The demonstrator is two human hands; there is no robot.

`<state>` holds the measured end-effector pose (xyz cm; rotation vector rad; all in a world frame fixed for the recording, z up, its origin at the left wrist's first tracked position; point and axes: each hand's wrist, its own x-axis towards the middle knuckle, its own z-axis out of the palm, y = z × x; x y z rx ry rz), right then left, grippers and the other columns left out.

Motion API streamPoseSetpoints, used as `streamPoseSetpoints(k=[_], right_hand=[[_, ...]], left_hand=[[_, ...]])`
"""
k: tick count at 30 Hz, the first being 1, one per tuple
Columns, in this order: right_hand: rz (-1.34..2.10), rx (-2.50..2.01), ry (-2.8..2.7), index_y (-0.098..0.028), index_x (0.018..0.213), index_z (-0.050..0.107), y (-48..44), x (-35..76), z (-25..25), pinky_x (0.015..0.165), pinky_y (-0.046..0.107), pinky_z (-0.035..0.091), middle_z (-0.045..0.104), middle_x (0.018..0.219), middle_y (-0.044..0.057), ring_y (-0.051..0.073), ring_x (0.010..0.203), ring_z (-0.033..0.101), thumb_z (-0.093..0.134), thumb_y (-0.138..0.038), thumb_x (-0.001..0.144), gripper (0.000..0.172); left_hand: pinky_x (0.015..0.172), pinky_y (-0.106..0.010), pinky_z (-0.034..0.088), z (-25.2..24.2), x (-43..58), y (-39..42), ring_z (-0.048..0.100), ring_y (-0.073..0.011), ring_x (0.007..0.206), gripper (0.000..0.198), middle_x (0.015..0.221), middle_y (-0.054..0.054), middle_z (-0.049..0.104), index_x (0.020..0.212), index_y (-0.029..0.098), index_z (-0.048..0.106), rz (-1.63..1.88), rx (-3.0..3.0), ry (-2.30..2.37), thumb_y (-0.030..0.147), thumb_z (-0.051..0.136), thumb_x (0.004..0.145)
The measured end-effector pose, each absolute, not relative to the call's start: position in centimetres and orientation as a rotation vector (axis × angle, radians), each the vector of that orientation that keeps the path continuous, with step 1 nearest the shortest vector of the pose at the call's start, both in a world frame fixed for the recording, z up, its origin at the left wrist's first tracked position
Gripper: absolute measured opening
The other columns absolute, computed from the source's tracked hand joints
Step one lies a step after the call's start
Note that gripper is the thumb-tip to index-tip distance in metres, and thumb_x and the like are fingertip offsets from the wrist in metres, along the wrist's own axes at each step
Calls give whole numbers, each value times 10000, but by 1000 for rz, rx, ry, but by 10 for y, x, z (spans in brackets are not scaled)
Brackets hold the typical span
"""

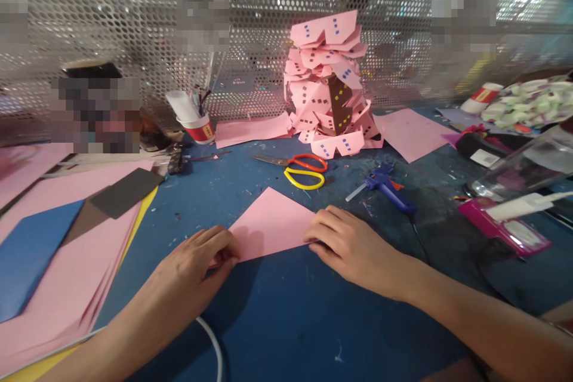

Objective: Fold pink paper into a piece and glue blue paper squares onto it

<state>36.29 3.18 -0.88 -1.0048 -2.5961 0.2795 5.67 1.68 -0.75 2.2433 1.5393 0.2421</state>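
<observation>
A pink sheet of paper (273, 224), triangular in outline as it shows, lies on the blue table (286, 322) with its point away from me. My left hand (208, 256) has its fingers curled round the left corner. At the opposite corner, my right hand (340, 242) pinches the paper between thumb and fingers. Just beyond the sheet are scissors (308, 172) with one red and one yellow handle loop. Right of them lies a blue glue gun (387, 188) with a glue stick poking out.
Behind stands a tall pile of folded pink paper pieces (322, 89) with small coloured squares. Pink sheets (62, 274), a blue piece (36, 250) and a dark piece (128, 191) lie left. A paper cup (199, 128) holds tools. A magenta device (505, 227) sits right, near a clear container (528, 161).
</observation>
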Motion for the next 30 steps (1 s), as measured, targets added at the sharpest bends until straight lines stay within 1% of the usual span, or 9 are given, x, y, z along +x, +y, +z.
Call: streamPoseSetpoints(k=[10,18,25,30], right_hand=[[304,-1012,-2598,-189,1007,620,31,363,-9,877,416,487,622,1030,61,224,959,525,516,-151,997,111],[314,-1017,-2588,-201,1014,628,31,363,-11,866,415,489,628,1022,62,227,952,537,535,-147,987,111],[307,-989,-2581,-205,1014,628,31,363,-12,904,421,474,630,1014,59,228,962,538,512,-136,995,136],[338,-1001,-2584,-206,1019,625,31,363,-11,911,418,466,625,1019,51,225,968,531,511,-138,997,135]], left_hand=[[717,-286,452,-9,41,12,603,-192,800,120,872,1,621,883,257,584,257,2209,1591,297,478,920],[700,-288,466,-10,27,9,620,-201,783,100,861,-5,648,874,268,602,293,2211,1643,284,506,897],[669,-282,488,-10,10,7,640,-210,760,99,827,-6,668,860,286,604,324,2209,1703,314,513,885],[636,-273,494,-2,8,8,655,-212,731,140,815,-2,682,828,290,621,357,2194,1716,360,508,871]])
